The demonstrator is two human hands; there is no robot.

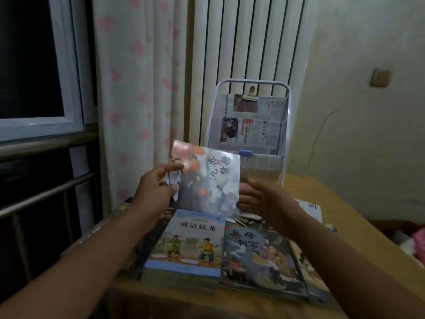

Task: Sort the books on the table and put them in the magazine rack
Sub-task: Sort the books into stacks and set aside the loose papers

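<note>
— Fingers (171, 168) of the left hand (154, 187): how set?
— Clamped on the left edge of a picture book (207, 178), held upright and blurred above the bench (345, 203). The right hand (269, 201) hovers just beside its right edge, fingers apart, holding nothing.
— Books lying flat?
— Two covers read plainly: a blue-bordered book (186, 245) and a dark book (259, 254) side by side. Others beneath and beside are partly hidden; their number cannot be told.
— Rack?
— One magazine rack (250, 125) stands behind, newspapers in its pockets, its base hidden by the raised book.
</note>
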